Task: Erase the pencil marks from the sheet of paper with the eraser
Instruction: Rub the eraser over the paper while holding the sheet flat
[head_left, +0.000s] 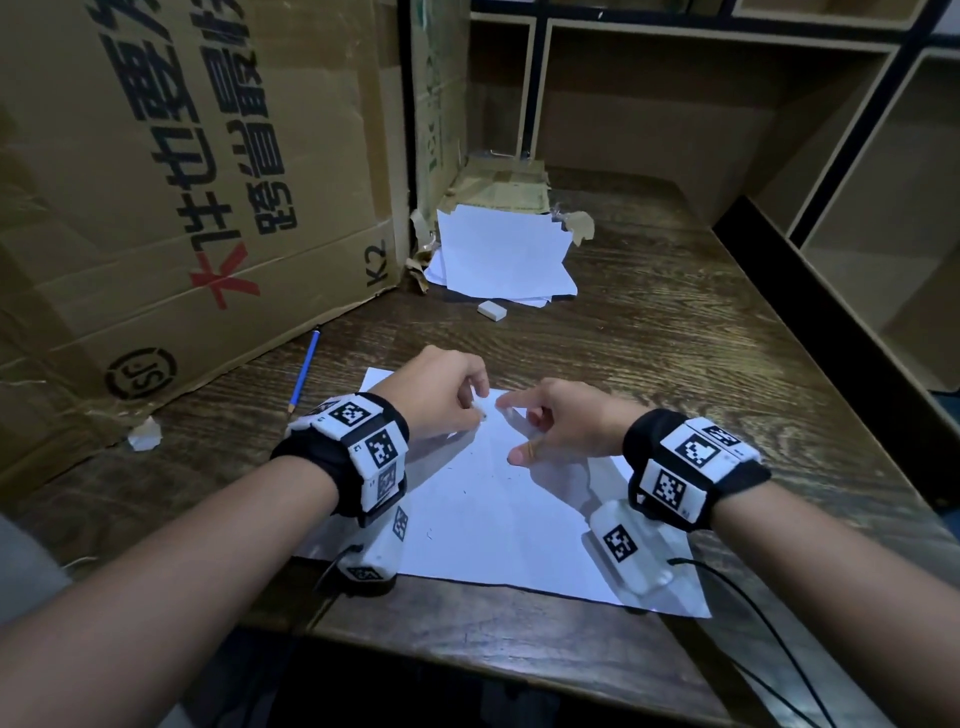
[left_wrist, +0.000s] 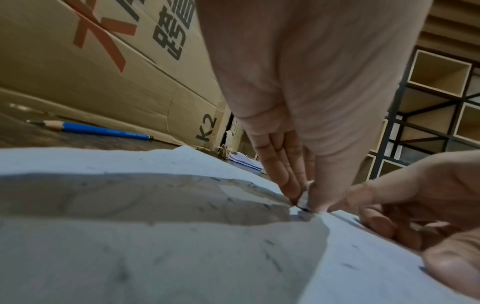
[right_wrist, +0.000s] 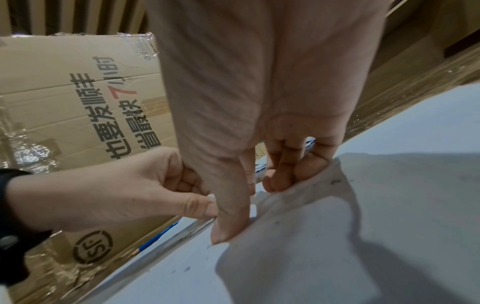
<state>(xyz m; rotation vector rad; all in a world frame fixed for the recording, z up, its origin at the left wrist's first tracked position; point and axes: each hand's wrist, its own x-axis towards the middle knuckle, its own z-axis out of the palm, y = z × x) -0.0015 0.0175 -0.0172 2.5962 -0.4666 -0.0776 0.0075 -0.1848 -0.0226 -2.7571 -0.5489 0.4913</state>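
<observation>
A white sheet of paper (head_left: 493, 519) lies on the dark wooden desk (head_left: 675, 338), with faint pencil flecks (head_left: 429, 534) scattered over it. My left hand (head_left: 478, 408) pinches a small white eraser (left_wrist: 306, 196) between thumb and fingers, its tip down on the sheet's far part. Just to the right, my right hand (head_left: 514, 428) presses the sheet (right_wrist: 389, 205) flat with its thumb (right_wrist: 226, 226) and bent fingertips (right_wrist: 283, 181). Both hands are nearly touching. Most of the eraser is hidden by the fingers.
A blue pencil (head_left: 304, 371) lies left of the sheet beside a big cardboard box (head_left: 182, 182). A second white eraser (head_left: 491, 310) and a stack of blank sheets (head_left: 498, 260) sit farther back. A crumpled paper scrap (head_left: 144, 434) is at left, wooden shelving (head_left: 883, 208) at right.
</observation>
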